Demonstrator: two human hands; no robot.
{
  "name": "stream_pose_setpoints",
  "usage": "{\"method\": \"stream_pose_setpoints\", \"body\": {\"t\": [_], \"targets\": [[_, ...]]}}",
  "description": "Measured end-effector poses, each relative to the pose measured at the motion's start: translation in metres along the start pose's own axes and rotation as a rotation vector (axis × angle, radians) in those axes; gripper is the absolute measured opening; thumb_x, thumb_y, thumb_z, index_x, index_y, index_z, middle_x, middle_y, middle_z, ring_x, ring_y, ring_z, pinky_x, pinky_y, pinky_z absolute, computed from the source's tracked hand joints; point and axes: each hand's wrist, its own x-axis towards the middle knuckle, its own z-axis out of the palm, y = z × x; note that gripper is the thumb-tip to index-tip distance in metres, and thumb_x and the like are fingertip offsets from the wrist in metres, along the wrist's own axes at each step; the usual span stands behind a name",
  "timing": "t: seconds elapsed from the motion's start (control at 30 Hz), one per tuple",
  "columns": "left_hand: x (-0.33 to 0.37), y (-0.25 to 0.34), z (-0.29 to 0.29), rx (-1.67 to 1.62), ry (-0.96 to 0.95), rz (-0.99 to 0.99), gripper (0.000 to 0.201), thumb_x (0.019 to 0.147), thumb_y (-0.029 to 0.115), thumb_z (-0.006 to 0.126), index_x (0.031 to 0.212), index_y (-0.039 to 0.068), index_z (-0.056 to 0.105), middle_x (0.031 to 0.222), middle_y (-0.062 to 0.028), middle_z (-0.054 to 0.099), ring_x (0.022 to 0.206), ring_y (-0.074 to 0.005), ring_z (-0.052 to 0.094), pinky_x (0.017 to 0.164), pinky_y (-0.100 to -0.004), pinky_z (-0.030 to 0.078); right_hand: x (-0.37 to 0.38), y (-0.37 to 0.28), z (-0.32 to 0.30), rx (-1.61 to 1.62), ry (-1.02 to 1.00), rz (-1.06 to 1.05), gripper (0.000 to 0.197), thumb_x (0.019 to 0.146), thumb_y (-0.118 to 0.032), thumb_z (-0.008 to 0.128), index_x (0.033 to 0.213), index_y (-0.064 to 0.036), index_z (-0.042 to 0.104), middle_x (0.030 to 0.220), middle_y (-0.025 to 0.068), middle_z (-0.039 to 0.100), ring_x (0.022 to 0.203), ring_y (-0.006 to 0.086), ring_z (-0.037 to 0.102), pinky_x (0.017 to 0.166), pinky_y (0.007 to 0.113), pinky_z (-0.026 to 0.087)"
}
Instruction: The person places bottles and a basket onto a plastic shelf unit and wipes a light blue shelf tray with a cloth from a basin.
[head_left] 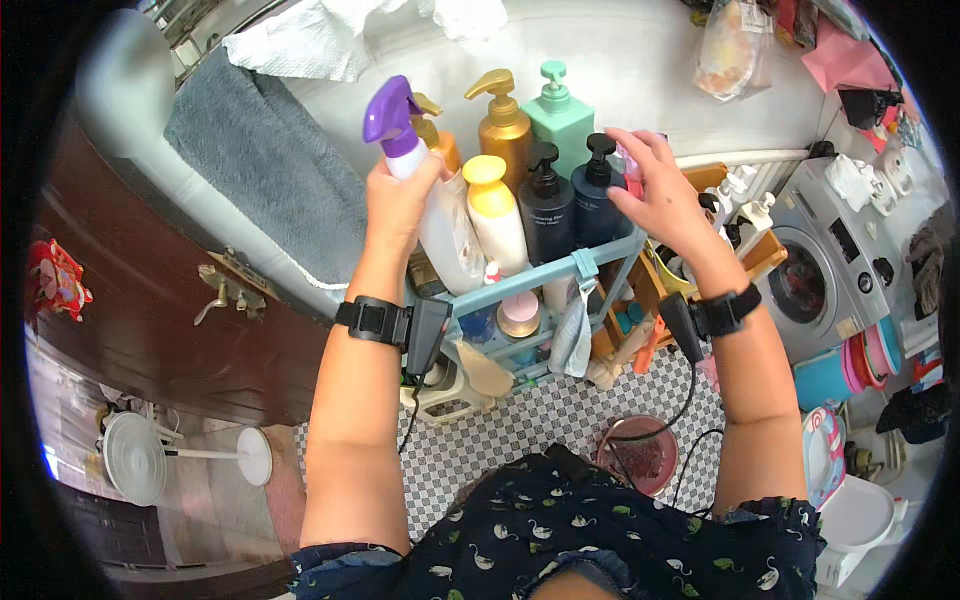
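Observation:
My left hand (398, 200) is closed round the neck of a white spray bottle (452, 238) with a purple trigger head, at the left end of a blue shelf rack (535, 277). Fingers apart, my right hand (665, 195) hovers at the right end, its thumb close to a dark pump bottle (597, 208). Something pink (633, 180) shows partly between those fingers. Along the rack's top stand a white bottle with a yellow cap (495, 218), another dark pump bottle (547, 222), a gold pump bottle (506, 138) and a mint green pump bottle (563, 122).
A grey towel (265, 165) hangs at the left, beside a brown door (160, 260). Jars and a hanging cloth (573, 335) occupy the lower rack. Wooden shelving (765, 255) and a washing machine (815, 280) stand right. A reddish basin (638, 455) sits on the checkered floor.

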Motion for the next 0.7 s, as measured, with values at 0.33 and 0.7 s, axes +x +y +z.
{"method": "stream_pose_setpoints", "body": {"t": [0.33,0.7], "targets": [[-0.001,0.111,-0.018,0.016,0.103,0.185,0.019,0.074,0.021,0.061,0.078,0.003,0.059,0.07,-0.007,0.06,0.066,-0.0163,0.058,0.065,-0.0278,0.045,0.047,0.013,0.02,-0.377,-0.14,-0.053,0.037,0.071,-0.012,0.061,0.106,-0.0097,0.05,0.099,0.0129,0.05,0.084,0.0307,0.054,0.072,0.037,0.046],[-0.097,0.147,-0.089,0.002,0.032,0.099,0.021,0.078,0.019,0.052,0.087,0.001,0.05,0.075,-0.0085,0.052,0.075,-0.0204,0.051,0.079,-0.034,0.04,0.06,0.042,0.028,-0.2,0.037,-0.188,0.016,0.068,-0.003,0.058,0.083,-0.0052,0.053,0.078,0.0126,0.056,0.071,0.0259,0.055,0.066,0.031,0.045]]}}
